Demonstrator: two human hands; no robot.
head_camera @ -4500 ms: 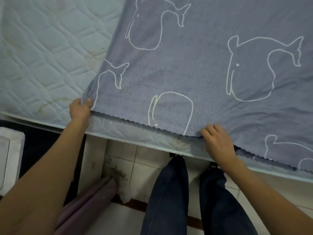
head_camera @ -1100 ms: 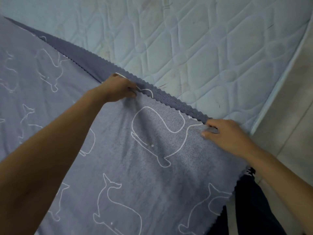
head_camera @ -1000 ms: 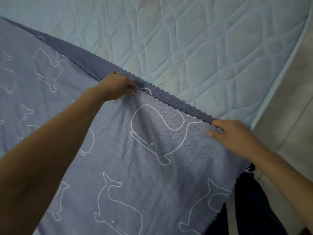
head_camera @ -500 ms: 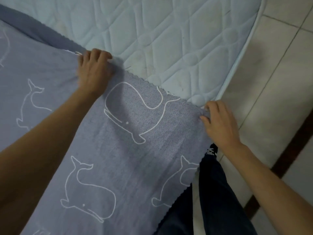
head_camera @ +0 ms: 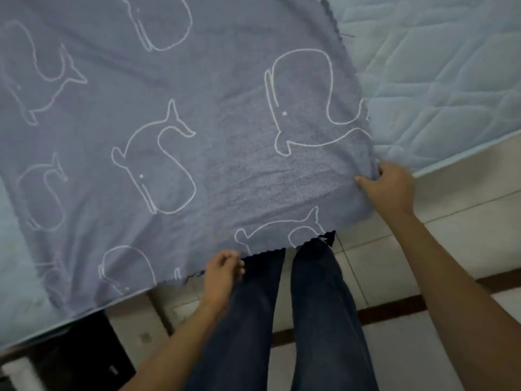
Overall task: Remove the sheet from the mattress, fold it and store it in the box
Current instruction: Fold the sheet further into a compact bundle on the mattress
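Now, left hand (head_camera: 224,270) lower, pinching sheet (head_camera: 197,108) hem

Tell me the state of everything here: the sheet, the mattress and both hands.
sheet: spread flat on the mattress, near hem overhanging its edge.
mattress: bare to the right of the sheet, covered under it.
left hand: fingers curled on the sheet's near hem.
right hand: grips the sheet's right edge.

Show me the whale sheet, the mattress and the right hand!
sheet (head_camera: 225,170): head view, blue cloth near its middle.
mattress (head_camera: 439,88): head view, bare quilted top beside the sheet.
right hand (head_camera: 390,187): head view, back of the hand, at the sheet's corner.
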